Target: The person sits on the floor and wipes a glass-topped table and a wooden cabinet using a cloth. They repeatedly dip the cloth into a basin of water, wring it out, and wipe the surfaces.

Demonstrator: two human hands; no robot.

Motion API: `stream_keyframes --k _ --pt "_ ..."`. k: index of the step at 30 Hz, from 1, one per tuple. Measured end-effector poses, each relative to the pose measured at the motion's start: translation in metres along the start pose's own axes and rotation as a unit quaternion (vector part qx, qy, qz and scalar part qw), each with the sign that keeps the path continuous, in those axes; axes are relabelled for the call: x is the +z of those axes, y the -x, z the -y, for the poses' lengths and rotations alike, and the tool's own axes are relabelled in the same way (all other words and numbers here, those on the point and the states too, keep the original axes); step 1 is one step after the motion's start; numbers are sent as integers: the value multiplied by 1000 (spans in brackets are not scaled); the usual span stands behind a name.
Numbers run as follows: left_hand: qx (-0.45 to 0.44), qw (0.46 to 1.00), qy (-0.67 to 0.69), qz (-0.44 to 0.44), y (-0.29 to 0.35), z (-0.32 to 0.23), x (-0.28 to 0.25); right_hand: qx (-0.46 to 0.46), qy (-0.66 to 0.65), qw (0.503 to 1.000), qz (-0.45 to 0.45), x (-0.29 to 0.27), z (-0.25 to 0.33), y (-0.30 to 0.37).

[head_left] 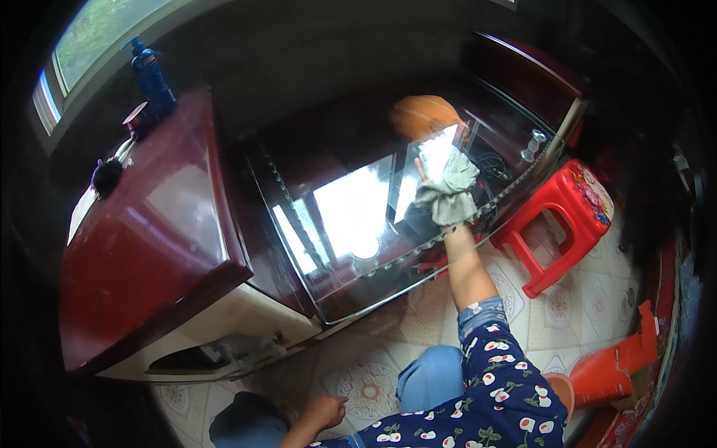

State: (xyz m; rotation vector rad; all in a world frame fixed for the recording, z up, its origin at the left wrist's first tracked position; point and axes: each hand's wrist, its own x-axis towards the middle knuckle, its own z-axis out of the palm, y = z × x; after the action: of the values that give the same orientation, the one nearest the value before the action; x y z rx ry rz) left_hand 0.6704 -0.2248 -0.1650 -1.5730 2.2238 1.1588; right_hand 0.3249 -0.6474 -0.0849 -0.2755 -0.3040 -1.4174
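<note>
A crumpled grey-white cloth (450, 179) is bunched under and around my right hand (420, 169). That arm reaches forward over the dark glass top of a low cabinet (336, 290), and the cloth appears to press on the glass. One finger pokes out at the cloth's left side; the others are mostly covered. Just beyond the cloth rests a rounded orange object (426, 116), pumpkin-like in shape. My left hand (325, 411) is low beside my knees, its fingers curled in with nothing visible in them.
A taller dark-red cabinet (160, 239) stands at left, bearing a blue pump bottle (151, 75). A small clear glass item (533, 145) and a dark cable (491, 166) lie at the glass top's right. A red plastic stool (560, 216) and an orange-red box (612, 366) are on the tiled floor.
</note>
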Motion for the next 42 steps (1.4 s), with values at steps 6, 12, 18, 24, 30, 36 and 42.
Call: stream_keyframes --k 6,12,18,24,30,36,42 --pt "-56 997 -7 60 -6 7 -2 -9 -19 992 128 -29 -53 -64" --pt "-80 991 12 110 -15 4 -4 -120 905 362 190 -42 -122 -39" --pt "-56 994 14 95 -26 1 1 -66 934 238 258 -53 -99 18" --pt "-48 996 17 67 -23 0 1 -51 949 211 227 -45 -35 45" --pt "-52 997 22 57 -19 0 4 -72 944 276 168 -33 -54 2" --pt "-45 997 0 60 -25 -2 4 -35 928 313 198 -46 -126 -34" --pt "-51 997 2 63 -24 -9 -7 2 932 279 231 -60 -137 -9"
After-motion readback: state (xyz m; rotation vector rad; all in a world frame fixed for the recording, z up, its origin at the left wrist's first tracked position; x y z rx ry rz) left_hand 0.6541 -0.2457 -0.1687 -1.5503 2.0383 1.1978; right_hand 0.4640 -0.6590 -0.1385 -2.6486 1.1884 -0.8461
